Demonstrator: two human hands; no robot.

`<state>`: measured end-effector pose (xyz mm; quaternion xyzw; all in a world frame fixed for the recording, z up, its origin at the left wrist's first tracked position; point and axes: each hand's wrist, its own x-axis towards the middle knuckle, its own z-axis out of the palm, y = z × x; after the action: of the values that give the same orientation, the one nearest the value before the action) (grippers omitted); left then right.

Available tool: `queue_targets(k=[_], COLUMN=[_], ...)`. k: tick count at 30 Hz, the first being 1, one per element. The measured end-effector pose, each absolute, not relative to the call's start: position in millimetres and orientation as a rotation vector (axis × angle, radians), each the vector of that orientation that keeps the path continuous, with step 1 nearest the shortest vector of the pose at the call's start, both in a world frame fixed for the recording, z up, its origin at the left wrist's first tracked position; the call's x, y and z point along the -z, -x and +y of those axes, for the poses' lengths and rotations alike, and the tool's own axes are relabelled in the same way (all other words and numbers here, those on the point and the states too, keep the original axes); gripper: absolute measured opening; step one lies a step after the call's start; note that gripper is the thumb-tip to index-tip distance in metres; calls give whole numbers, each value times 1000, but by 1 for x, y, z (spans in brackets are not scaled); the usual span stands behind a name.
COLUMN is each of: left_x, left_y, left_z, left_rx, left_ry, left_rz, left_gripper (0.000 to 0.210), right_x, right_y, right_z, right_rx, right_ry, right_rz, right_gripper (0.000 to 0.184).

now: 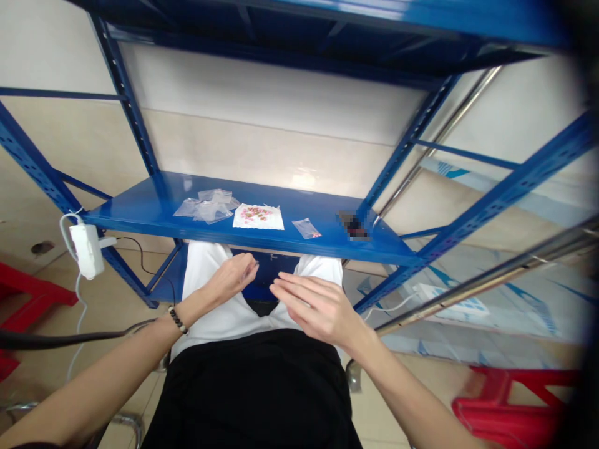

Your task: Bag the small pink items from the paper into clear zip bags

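Observation:
My left hand [235, 273] is held over my lap, just in front of the shelf edge, its fingers curled closed. A small glint, perhaps clear plastic, shows at its fingertips, but what it holds cannot be made out. To the right, my right hand [318, 302] has its fingers stretched out with nothing visible in them. On the blue shelf [309, 204] lies a white sheet [276, 223] with small pink and brownish pieces [255, 214] spread over it. Left of it is a pile of clear zip bags [210, 207]. A small clear bag [305, 227] with a few pinkish pieces lies to its right.
A pixelated dark object [354, 226] lies near the shelf's right end. A white power strip [87, 251] hangs at the left post. Another blue shelf [281, 37] spans overhead. Red stools [505, 405] stand on both sides, and a metal rail [468, 284] runs along the right.

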<state>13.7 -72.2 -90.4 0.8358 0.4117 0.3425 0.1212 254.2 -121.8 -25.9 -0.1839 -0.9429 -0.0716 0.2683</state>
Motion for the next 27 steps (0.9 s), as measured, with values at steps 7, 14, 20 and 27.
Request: queue_targets(k=[7,14,20,27], left_x=[83,88,121,125], left_y=[-28,-30,-20,-8], left_z=[-71,-30,-18,-3], left_rx=[-1223,-1343,-1102,-1192], left_ry=[-1978,-1363,-1448,-1474], left_rz=[1166,1055,1144,1159], left_gripper=[25,37,39,33], right_x=[45,42,46,66], right_y=[-252,-215,-188,-176], right_z=[-89,12,94,124], right_rx=[99,-31,-192,-173], right_ry=[713,1081,1360,1473], right_rz=[-2321,-2185,-2115,-2069], right_gripper=[33,27,17,16])
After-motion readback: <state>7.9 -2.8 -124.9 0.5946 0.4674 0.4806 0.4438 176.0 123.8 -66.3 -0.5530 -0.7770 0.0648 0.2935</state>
